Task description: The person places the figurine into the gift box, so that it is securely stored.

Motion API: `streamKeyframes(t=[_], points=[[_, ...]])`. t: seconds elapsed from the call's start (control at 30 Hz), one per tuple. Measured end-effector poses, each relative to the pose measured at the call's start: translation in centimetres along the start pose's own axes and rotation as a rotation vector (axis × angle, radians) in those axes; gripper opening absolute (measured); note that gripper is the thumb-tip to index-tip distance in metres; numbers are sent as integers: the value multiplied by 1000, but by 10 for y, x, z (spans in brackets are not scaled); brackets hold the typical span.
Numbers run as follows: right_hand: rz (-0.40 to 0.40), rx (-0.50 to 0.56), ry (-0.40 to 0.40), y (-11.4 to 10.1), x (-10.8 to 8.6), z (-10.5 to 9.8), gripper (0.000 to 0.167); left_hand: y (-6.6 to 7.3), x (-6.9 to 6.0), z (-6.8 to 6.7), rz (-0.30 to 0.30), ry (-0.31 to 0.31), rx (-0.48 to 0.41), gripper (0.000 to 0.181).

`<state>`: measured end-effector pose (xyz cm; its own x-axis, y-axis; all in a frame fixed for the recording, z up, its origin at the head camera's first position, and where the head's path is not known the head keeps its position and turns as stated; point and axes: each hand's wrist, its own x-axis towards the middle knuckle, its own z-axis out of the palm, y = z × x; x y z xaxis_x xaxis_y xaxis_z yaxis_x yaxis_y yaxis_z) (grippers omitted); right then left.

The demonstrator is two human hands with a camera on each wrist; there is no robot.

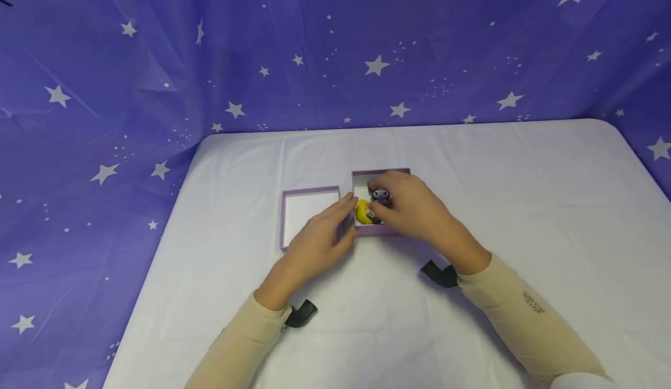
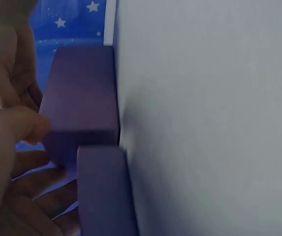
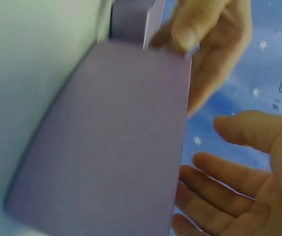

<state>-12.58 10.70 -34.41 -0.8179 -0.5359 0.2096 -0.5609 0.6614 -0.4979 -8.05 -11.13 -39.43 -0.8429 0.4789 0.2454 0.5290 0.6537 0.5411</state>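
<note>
A shallow purple box (image 1: 373, 231) with a white inside stands near the table's middle. In it lie a yellow crescent-shaped figurine (image 1: 362, 212) with small coloured details and a dark purple-and-black figurine (image 1: 381, 194) with a pale face. My left hand (image 1: 317, 240) touches the box's left side with straight fingers, its thumb by the front left corner. Over the box's right half reaches my right hand (image 1: 416, 205), thumb and fingers spread apart above the dark figurine. The right wrist view shows a gap between that thumb (image 3: 239, 129) and the fingers; whether they touch the figurine is hidden.
A matching purple-rimmed lid or tray (image 1: 283, 220), white inside, lies left of the box, partly behind my left hand. White cloth (image 1: 367, 319) covers the table. A purple star-printed curtain (image 1: 335, 45) hangs behind and at both sides. Dark straps (image 1: 440, 273) stick out by both wrists.
</note>
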Motion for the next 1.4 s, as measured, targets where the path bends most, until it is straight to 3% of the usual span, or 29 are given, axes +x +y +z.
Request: streamKeyframes(t=[0.1,0.2,0.4,0.5,0.6,0.8,0.93,1.2,1.4], points=[[-38,66,26,-10,0,8,35,-4,-1,-10,1,35,-7,58],[-60,104,30,-20,0,15,39,-8,-1,-23,-57,105,8,57],[-47,182,-19,-43,-4,28,54,-16,-4,-40,-312,212,92,55],[-15,243,-76,-56,-5,35,66,-20,-7,-44,-416,215,137,57],[33,318,-146,-69,-4,42,79,-24,-8,-44,-469,201,170,57],[192,448,-253,-84,0,58,95,-29,-9,-40,-522,151,155,58],[322,522,-275,-87,4,69,101,-30,-8,-37,-539,146,135,60],[526,683,-250,-88,2,81,103,-29,-9,-36,-598,105,141,65],[598,830,-183,-85,3,85,100,-28,-9,-36,-613,103,184,60]])
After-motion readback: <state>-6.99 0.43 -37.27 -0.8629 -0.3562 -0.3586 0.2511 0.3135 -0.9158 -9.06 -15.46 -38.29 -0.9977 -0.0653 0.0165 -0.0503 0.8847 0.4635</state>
